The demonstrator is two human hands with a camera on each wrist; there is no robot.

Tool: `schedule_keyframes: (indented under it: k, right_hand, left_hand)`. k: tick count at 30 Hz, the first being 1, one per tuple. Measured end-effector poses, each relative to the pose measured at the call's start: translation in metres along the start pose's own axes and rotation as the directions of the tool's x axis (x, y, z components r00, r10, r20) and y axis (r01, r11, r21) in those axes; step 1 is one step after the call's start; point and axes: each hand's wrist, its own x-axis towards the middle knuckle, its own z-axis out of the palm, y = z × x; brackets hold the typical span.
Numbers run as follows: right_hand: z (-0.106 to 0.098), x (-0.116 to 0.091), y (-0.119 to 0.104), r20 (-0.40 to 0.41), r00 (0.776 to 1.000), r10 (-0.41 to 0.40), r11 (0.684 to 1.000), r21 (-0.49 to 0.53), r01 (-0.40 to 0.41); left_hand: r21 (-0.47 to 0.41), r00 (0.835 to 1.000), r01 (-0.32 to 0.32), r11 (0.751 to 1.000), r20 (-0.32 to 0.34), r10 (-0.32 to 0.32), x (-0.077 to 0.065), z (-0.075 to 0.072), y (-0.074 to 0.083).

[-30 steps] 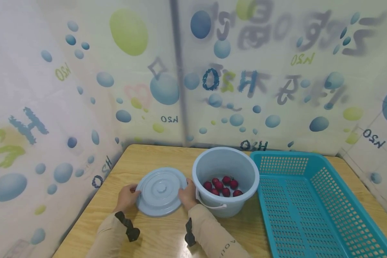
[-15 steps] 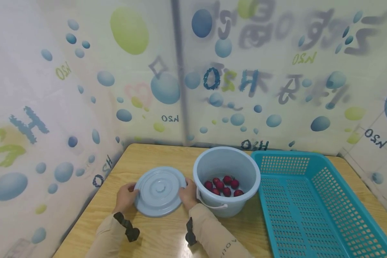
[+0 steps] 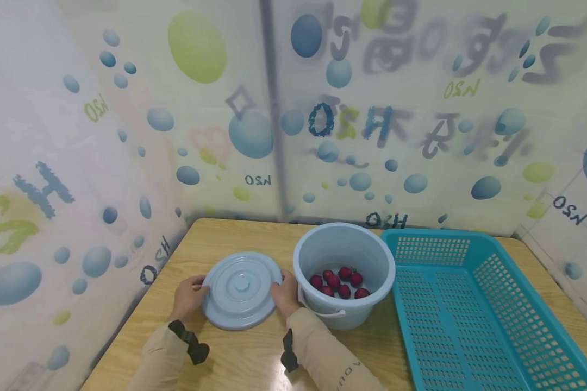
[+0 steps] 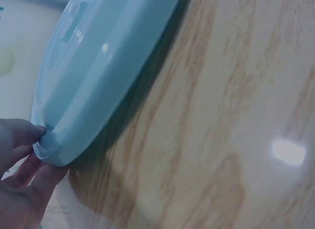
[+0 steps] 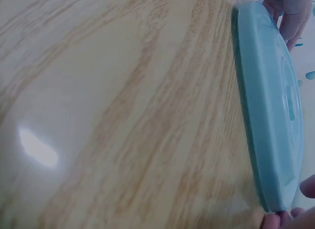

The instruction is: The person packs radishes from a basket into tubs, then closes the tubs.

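Note:
A round light-blue bucket lid [image 3: 241, 304] with a small centre knob lies over the wooden table, between both hands. My left hand [image 3: 188, 300] pinches its left edge; in the left wrist view the thumb is on top of the rim and fingertips reach beneath it. On the opposite edge, my right hand [image 3: 286, 293] grips the lid, thumb on top. The right wrist view shows the lid [image 5: 268, 111] edge-on, with only some right fingertips visible at the bottom. Just right of that hand stands a light-blue bucket [image 3: 344, 315], holding several dark red round fruits [image 3: 344, 291].
A large turquoise perforated basket [image 3: 450, 320] takes up the right side, close beside the bucket. The bucket's white handle [image 3: 323, 313] hangs down at its front. Behind and left of the wooden table [image 3: 239, 358] are walls with a bubble pattern.
The lid's left side and my left hand have shifted slightly to the left. My right hand stays in nearly the same spot on the rim; bucket and basket stand as before.

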Motion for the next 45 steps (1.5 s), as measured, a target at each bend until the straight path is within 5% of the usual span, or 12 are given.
schedule_keyframes:
  k: [14, 25, 36, 39, 45]
  right_hand:
    - [-0.003, 0.000, -0.002, -0.027, 0.999, -0.032, 0.998, -0.049, 0.031]
    - [-0.002, -0.001, -0.004, 0.007, 0.999, 0.037, 0.999, 0.023, -0.037]
    - [0.000, -0.008, -0.013, 0.003, 1.000, 0.013, 0.986, 0.163, -0.013]
    - [0.000, -0.010, -0.014, 0.045, 0.999, 0.015, 0.975, 0.222, -0.025]
    - [0.000, -0.015, -0.022, 0.129, 0.992, -0.012, 0.953, 0.302, -0.027]
  left_hand:
    - [-0.031, 0.998, -0.062, 0.998, -0.026, 0.062, 0.001, -0.004, -0.007]
    - [-0.046, 0.998, -0.061, 0.997, -0.036, 0.060, -0.001, -0.012, -0.002]
    - [-0.032, 0.995, -0.051, 0.998, -0.086, 0.048, 0.000, -0.025, -0.003]
    - [-0.005, 0.992, -0.078, 0.997, -0.103, 0.077, 0.013, -0.029, -0.018]
    - [0.080, 0.961, -0.183, 0.980, -0.196, 0.196, 0.062, -0.031, -0.077]
